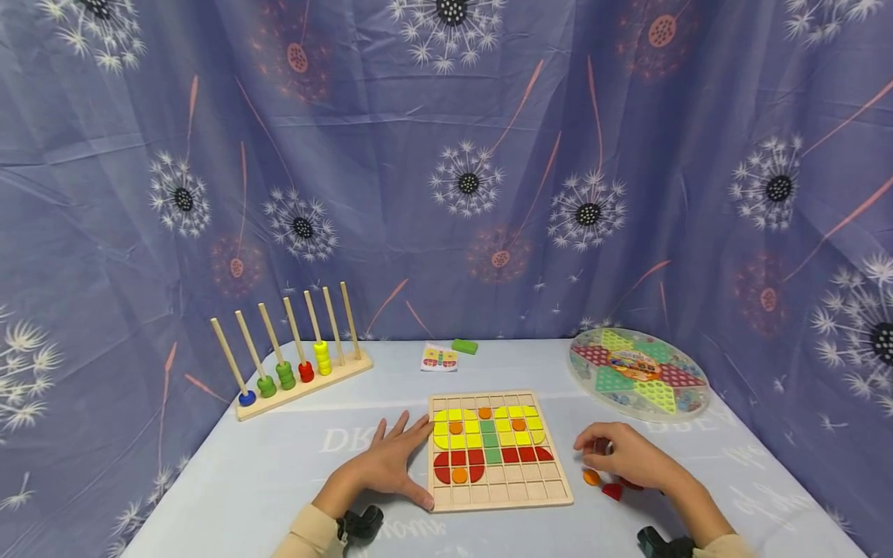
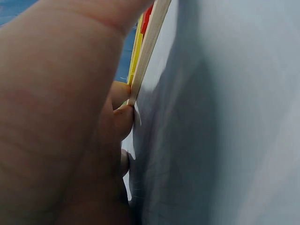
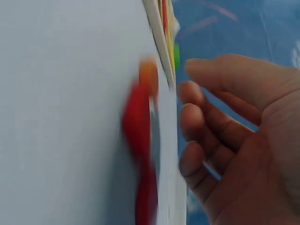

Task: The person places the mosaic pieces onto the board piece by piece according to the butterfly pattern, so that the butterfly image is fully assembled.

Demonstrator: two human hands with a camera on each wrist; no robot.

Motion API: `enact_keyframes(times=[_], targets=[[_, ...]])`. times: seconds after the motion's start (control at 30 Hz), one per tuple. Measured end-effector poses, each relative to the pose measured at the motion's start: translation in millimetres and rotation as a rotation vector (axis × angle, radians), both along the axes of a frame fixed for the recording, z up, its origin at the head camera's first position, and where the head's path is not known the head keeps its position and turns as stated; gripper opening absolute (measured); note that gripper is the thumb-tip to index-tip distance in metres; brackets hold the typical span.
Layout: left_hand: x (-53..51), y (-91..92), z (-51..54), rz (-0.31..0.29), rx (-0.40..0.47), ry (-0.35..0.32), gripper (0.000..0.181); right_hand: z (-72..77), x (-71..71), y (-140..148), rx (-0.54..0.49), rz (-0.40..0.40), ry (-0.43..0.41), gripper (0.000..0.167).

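Observation:
A square wooden grid board (image 1: 502,494) lies mid-table, with yellow, red, green and orange flat pieces set in its cells. My left hand (image 1: 392,459) rests at the board's left edge, fingers spread and thumb near the lower left corner. Right of the board, my right hand (image 1: 624,453) hovers above a few loose pieces, its fingers loosely bent with nothing between them. Under it lie an orange round piece (image 1: 591,477) and a red piece (image 1: 612,491). More red (image 3: 137,124) shows blurred in the right wrist view, apart from the fingertips.
At the back left stands a wooden peg rack (image 1: 307,387) with coloured beads. A small pattern card (image 1: 439,358) and a green block (image 1: 464,346) lie at the back. A round Chinese checkers board (image 1: 638,372) sits at the back right. A patterned curtain (image 1: 391,232) hangs behind the table.

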State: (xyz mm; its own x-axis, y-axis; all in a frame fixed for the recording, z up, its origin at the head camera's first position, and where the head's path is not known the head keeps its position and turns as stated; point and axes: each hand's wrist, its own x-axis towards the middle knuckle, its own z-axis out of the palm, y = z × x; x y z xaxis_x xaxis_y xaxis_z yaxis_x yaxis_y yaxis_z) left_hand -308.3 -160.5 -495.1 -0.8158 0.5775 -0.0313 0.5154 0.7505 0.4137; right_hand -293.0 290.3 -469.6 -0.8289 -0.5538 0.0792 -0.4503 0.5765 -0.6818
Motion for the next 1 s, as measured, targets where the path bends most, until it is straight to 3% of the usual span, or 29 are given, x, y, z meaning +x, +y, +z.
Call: enact_keyframes(times=[0.23,0.4,0.63,1.0], targets=[[-1.0,-0.5,-0.8,0.002,-0.001,-0.003,0.126,-3.8,14.2,77.2,-0.097,0.088,-0.16,0.013],[-0.7,-1.4,-1.0,0.009,0.001,0.002,0.126,-5.5,20.2,106.4,-0.154,0.123,-0.262,0.02],[-0.1,-2.9,-1.2,0.018,0.012,0.0,0.126,-6.9,17.7,110.1,-0.174,0.22,-0.232,0.026],[0.3,-2.0,-1.1,0.006,0.012,-0.006,0.126,-3.4,18.3,91.4,-0.104,0.083,-0.212,0.01]])
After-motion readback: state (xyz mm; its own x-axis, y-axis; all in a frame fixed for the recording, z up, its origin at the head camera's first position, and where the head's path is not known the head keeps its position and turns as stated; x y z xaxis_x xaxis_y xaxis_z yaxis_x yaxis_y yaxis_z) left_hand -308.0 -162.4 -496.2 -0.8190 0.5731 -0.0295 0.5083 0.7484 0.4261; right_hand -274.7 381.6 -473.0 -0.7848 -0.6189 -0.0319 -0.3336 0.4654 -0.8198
